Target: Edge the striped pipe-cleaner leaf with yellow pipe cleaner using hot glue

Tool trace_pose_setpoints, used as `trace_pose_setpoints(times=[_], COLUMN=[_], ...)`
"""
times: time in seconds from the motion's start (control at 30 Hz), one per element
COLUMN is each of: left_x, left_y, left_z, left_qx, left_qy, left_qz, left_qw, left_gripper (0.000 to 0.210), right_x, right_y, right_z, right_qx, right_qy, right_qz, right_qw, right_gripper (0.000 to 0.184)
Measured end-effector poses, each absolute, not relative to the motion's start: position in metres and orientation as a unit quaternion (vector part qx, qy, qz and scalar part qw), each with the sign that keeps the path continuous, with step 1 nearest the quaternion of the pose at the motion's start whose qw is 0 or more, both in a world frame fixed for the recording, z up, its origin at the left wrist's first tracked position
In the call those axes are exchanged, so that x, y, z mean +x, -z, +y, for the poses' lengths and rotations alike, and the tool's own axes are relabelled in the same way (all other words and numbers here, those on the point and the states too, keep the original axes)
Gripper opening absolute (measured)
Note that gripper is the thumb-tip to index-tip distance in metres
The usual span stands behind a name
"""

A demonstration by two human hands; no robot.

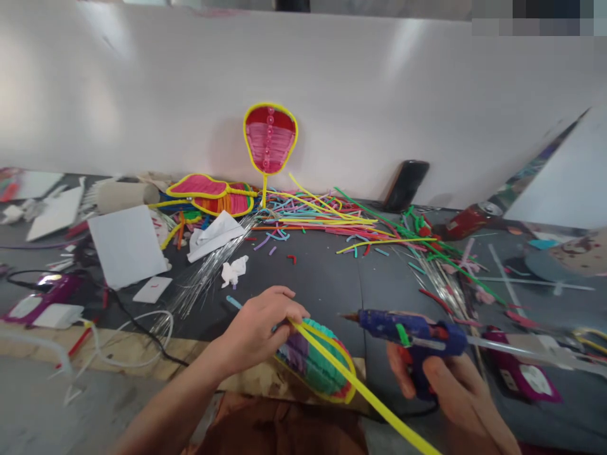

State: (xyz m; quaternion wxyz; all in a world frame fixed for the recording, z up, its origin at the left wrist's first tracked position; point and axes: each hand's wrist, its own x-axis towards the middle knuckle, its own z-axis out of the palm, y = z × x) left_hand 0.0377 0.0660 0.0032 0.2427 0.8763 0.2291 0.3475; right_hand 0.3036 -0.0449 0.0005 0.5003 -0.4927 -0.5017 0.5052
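while the right hand (448,379) grips a blue plastic glue gun (396,327), left of it the left hand (265,322) pinches a yellow fuzzy strip (389,411) over a teal-and-purple oval panel (320,374), seemingly mostly edged, the strip trailing loose.

Even, fairly cool light fills the room, and I see two pale streaks of glare on the white board (341,95), one up and left of the pink paddle (268,148), one up and right, with a broader glow farther left. A soft shadow lies just beside the paddle. Below it, silver wires (207,270) glint. Down and right of it, the right hand (453,385) looks slightly soft; far right, a patterned cup (584,254) seems stretched.
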Motion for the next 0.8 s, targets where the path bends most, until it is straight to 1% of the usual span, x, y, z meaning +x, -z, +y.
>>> trace_pose_setpoints(times=[0.13, 0.3, 0.53, 0.8], left_x=[0.036, 0.036, 0.038, 0.037], left_y=[-0.004, -0.002, -0.005, -0.004], left_z=[0.062, 0.06, 0.058, 0.059], left_qx=[0.883, 0.883, 0.891, 0.89], left_qy=[-0.342, -0.348, -0.339, -0.343], left_qz=[0.227, 0.216, 0.206, 0.2], left_qw=[0.228, 0.229, 0.22, 0.225], left_gripper=[0.022, 0.026, 0.028, 0.027], right_x=[0.289, 0.284, 0.3, 0.304], right_y=[-0.01, -0.015, -0.012, -0.008], right_z=[-0.046, -0.042, -0.037, -0.038], right_qx=[-0.503, -0.517, -0.474, -0.468], right_qy=[-0.543, -0.557, -0.557, -0.529], right_qz=[-0.476, -0.485, -0.606, -0.628], right_qw=[0.475, 0.432, 0.314, 0.327], right_gripper=[0.046, 0.049, 0.04, 0.038])
